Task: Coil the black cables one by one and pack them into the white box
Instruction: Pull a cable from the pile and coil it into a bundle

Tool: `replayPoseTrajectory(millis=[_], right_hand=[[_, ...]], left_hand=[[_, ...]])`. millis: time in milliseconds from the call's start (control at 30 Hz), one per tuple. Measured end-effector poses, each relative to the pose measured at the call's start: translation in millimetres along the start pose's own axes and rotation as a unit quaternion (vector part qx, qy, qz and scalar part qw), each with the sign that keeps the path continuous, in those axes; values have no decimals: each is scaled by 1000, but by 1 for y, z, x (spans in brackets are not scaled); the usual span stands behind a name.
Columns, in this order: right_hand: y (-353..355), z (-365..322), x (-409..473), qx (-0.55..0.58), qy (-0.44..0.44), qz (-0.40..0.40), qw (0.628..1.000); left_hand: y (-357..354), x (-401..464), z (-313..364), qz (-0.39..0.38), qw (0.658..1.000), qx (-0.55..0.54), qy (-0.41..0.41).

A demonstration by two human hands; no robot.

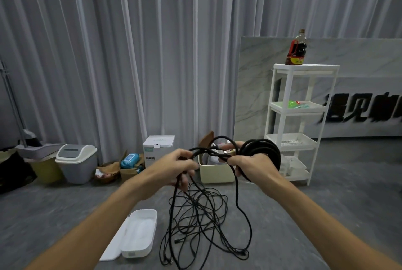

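My right hand [250,166] grips a coil of thick black cable [264,150] held up in front of me. A loop of the same cable runs across to my left hand [177,166], which is closed on the strand. From my hands the cable hangs down to a loose tangle of black cables [202,224] on the grey floor. The white box [141,233] lies open on the floor to the left of the tangle, with its lid [113,245] beside it. The box looks empty.
A cream bin [216,174] stands behind my hands. A white shelf rack [298,117] with a sauce bottle [297,48] on top is at the right. A cardboard box [157,147], a grey trash can [77,163] and baskets line the curtain.
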State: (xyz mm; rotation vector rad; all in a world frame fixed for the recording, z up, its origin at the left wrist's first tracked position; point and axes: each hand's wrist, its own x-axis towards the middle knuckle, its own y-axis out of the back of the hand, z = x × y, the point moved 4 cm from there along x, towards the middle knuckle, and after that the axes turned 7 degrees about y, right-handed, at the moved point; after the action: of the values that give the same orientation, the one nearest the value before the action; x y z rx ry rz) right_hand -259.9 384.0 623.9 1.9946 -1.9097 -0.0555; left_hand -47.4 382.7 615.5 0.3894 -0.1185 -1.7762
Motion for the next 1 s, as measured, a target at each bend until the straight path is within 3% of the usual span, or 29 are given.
replayPoseTrajectory(millis=[167, 233, 367, 533, 633, 733, 833, 1000], right_hand=[[7, -2, 2, 0, -15, 63, 998], [12, 0, 4, 12, -32, 96, 995], [10, 4, 8, 41, -50, 139, 988], [18, 10, 10, 64, -71, 203, 974], [22, 14, 10, 75, -74, 197, 975], [16, 15, 11, 73, -80, 168, 980], [6, 10, 10, 108, -76, 131, 983], [1, 5, 7, 85, -74, 95, 989]], left_hand=[[-1, -2, 19, 158, 975, 95, -121], [0, -6, 16, 149, 976, 76, -139], [1, -9, -1, 79, 991, -32, -101], [13, -17, -9, 118, 971, -138, -154], [23, -18, -17, 114, 972, -150, -140], [20, -12, -22, 116, 979, -90, -143], [11, -8, -20, 126, 980, 58, -146], [2, -2, 3, 221, 941, 147, -210]])
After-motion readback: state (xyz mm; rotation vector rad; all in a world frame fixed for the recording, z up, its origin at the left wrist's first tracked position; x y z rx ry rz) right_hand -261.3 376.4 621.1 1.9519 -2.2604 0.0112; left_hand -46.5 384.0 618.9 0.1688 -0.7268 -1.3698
